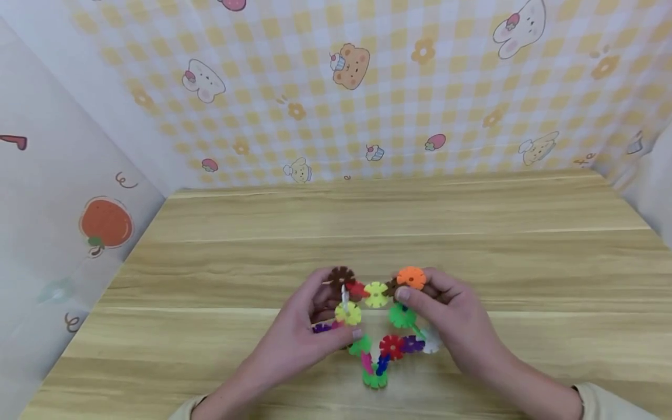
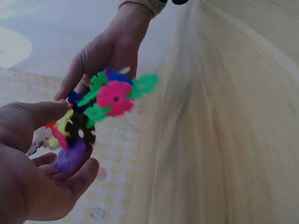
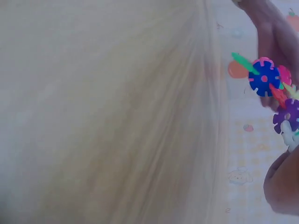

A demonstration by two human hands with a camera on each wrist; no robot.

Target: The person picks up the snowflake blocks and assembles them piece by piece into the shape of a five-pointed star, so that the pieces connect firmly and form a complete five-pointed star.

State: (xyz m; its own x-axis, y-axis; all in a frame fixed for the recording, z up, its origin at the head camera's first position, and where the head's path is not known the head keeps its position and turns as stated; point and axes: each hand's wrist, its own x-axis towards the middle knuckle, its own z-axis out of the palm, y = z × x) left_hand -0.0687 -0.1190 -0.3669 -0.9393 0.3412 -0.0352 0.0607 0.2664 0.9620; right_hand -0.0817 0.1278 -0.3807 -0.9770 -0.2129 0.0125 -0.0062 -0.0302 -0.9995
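Both hands hold a closed loop of colourful notched snowflake discs, slotted edge to edge into a heart-like outline. My left hand grips its left side, thumb in front near a yellow disc and a green one, fingers curled behind. On the other side my right hand pinches the upper right, its thumb by an orange disc and a brown one. A green disc forms the lower point. In the left wrist view a pink disc faces out; a blue disc shows in the right wrist view.
The loop is above a wood-grain table. Behind it rises a yellow-checked wall covering with cartoon prints. A pale printed side wall borders the left, and another whitish surface the right.
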